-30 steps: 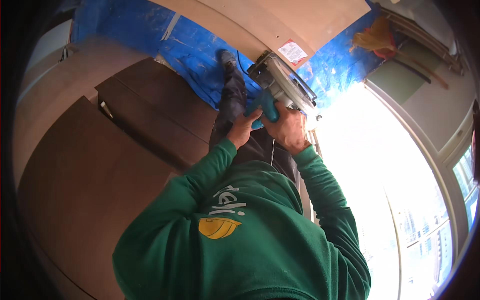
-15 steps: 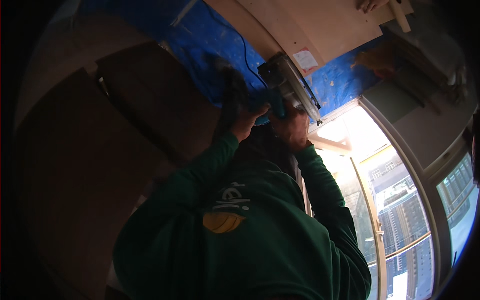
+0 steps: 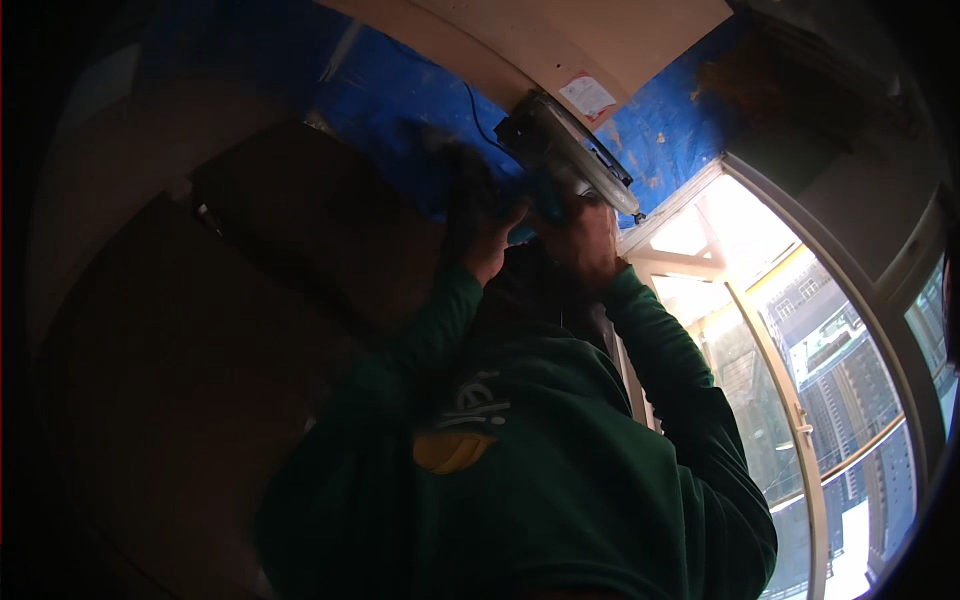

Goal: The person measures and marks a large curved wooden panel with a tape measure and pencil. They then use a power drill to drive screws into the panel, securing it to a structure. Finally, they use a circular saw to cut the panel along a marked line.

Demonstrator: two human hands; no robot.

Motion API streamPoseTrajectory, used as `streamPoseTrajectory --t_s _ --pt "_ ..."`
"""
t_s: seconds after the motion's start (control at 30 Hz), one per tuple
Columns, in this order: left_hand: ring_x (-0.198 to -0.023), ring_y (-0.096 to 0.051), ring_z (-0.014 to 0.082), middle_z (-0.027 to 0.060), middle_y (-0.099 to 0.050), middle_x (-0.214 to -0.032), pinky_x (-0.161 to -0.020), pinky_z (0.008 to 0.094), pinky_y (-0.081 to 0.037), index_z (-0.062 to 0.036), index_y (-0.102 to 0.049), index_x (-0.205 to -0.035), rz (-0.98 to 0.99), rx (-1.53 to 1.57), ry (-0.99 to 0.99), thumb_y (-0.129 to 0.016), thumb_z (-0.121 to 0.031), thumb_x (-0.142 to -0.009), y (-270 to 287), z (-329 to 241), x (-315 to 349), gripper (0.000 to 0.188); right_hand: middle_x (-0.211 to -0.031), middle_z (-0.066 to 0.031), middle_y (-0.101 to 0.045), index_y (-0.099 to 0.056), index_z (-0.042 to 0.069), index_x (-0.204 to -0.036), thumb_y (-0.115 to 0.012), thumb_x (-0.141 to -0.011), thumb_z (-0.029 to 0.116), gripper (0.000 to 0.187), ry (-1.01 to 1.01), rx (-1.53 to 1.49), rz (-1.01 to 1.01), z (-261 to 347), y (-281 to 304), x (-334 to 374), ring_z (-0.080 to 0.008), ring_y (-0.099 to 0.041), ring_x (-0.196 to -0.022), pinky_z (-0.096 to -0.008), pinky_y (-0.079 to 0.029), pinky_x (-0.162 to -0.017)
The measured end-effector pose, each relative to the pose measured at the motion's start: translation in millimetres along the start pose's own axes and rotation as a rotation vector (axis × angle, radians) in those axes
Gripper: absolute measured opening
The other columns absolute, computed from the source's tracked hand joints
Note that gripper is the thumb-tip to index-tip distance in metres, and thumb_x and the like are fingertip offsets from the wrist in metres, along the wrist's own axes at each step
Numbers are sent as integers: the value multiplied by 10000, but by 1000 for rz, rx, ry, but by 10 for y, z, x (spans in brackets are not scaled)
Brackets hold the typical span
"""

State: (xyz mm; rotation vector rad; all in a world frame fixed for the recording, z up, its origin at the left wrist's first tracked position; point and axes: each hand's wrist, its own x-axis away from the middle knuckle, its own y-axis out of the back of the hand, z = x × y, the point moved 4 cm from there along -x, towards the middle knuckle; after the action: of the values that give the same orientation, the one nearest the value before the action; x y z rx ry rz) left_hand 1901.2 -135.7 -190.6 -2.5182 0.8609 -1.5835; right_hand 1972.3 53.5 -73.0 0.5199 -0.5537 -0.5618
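A circular saw (image 3: 572, 152) with a dark base plate, a pale blade guard and a teal body is held out in front of my chest. My right hand (image 3: 588, 238) is wrapped round its rear part. Close beside it, my left hand (image 3: 492, 245) is closed on the teal body; shadow hides its fingers in part. The saw's front end reaches the near edge of a light brown board (image 3: 600, 40), which bears a small white label (image 3: 587, 95) with a red border. A dark cord (image 3: 478, 115) runs from the saw toward the board.
Blue sheeting (image 3: 390, 80) covers the surface under the board. Large dark panels (image 3: 300, 190) stand on my left. To the right, a glazed door (image 3: 770, 400) with a pale frame lets in bright light, with buildings beyond. Shadowed materials lie at the upper right.
The board and saw sit slightly higher and further left in the picture, while the door has shifted right. Another person's hand and a wooden piece at the upper right have left view. My grip stays.
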Motion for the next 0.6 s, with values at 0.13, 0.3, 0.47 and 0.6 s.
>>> streamPoseTrajectory --t_s 0.13,0.3,0.47,0.6 --pt "-1312 -641 198 42 -699 -1421 -1105 515 -518 -96 -703 -1449 -8 -38 30 -767 -263 -1089 127 121 -110 401 -1113 -282 -788 -719 102 -1372 -883 -856 370 604 50 -30 -65 -25 25 12 -532 -764 -1021 -627 -623 -875" --pt "-1251 -656 194 67 -712 -1352 -1065 473 -538 -76 -701 -1425 6 -369 -55 -735 -307 -1107 270 98 -164 394 -1033 -260 -781 -789 66 -1180 -885 -854 413 486 -56 52 60 -82 -68 -19 -484 -783 -935 -597 -649 -813" --pt "-1359 -626 228 54 -649 -1505 -1142 553 -519 -70 -640 -1515 31 -67 77 -794 -358 -1097 438 172 -248 530 -941 -241 -780 -790 46 -1130 -883 -865 444 487 -34 67 76 -60 -75 -51 -471 -786 -871 -590 -644 -769" --pt "-1430 -590 243 55 -634 -1540 -1197 588 -471 -71 -593 -1559 33 30 104 -798 -399 -1095 467 234 -292 604 -881 -231 -779 -786 47 -1117 -860 -891 455 473 -32 77 83 -21 -24 -74 -469 -787 -850 -587 -643 -763"
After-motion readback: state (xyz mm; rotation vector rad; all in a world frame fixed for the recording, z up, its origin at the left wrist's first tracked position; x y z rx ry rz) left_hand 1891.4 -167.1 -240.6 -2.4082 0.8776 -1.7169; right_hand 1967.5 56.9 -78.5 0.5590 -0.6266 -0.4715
